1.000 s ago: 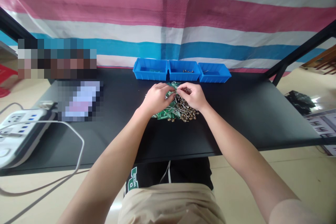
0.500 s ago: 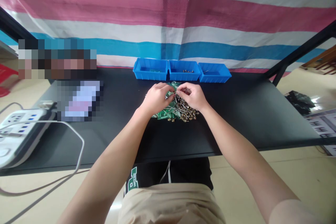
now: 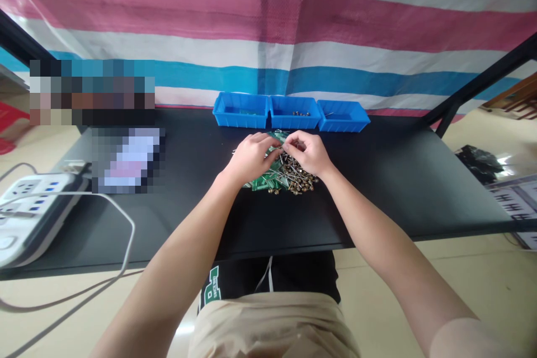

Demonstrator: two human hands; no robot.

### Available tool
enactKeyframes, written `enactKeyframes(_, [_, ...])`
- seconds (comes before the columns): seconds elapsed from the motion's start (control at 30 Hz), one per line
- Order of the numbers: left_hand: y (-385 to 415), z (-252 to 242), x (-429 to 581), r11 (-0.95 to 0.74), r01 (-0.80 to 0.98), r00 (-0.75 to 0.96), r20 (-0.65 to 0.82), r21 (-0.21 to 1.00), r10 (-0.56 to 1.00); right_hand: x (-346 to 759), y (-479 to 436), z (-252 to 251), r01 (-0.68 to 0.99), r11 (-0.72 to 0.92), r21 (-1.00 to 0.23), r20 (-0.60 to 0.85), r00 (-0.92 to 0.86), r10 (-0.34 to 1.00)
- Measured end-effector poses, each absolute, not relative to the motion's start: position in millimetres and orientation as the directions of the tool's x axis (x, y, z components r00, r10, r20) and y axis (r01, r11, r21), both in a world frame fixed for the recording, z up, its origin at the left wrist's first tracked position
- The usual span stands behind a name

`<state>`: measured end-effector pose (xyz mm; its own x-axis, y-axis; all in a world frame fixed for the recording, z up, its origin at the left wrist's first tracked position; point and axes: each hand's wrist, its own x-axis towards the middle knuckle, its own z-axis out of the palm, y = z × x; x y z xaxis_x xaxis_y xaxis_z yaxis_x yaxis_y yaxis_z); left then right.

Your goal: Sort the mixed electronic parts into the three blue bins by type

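Both hands meet over a heap in the middle of the black table [image 3: 377,190]. My left hand [image 3: 250,155] is closed, pinching a small green circuit board [image 3: 274,149] just above a pile of green boards [image 3: 263,182]. My right hand [image 3: 308,152] is closed in a pinch on a thin metal-legged part that I cannot make out, held against that board. Beneath it lies a heap of small brown components with wire legs [image 3: 298,180].
Three blue bins stand in a row at the table's back: left bin [image 3: 240,110], middle bin [image 3: 295,112] with a few parts, right bin [image 3: 343,116]. A white power strip [image 3: 25,218] with a cable [image 3: 121,224] lies at the left. Striped tarp hangs behind.
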<state>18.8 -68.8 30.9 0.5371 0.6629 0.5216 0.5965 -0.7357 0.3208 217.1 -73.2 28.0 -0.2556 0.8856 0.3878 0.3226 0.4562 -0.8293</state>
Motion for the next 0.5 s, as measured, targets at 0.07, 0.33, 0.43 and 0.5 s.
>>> enactKeyframes(0.07, [-68.8,30.9,19.1,-0.737,0.596,0.541,0.519,0.319,0.662,217.2,-73.8,29.4,0.324,0.455,-0.829,0.385,-0.259,0.886])
enactKeyframes(0.33, [-68.6,31.2,19.0,-0.72,0.624,0.547,0.489,0.304,0.68,214.3,-73.8,29.6,0.386,0.522,-0.761,0.441,-0.282,0.852])
enactKeyframes(0.43, [-68.6,31.2,19.4,-0.707,0.641,0.547,0.469,0.299,0.693,214.4,-73.1,28.1,0.402,0.551,-0.732,0.465,-0.296,0.834])
enactKeyframes(0.5, [-68.6,31.7,19.8,-0.698,0.65,0.545,0.456,0.3,0.703,215.0,-73.0,27.8,0.405,0.562,-0.721,0.48,-0.293,0.827])
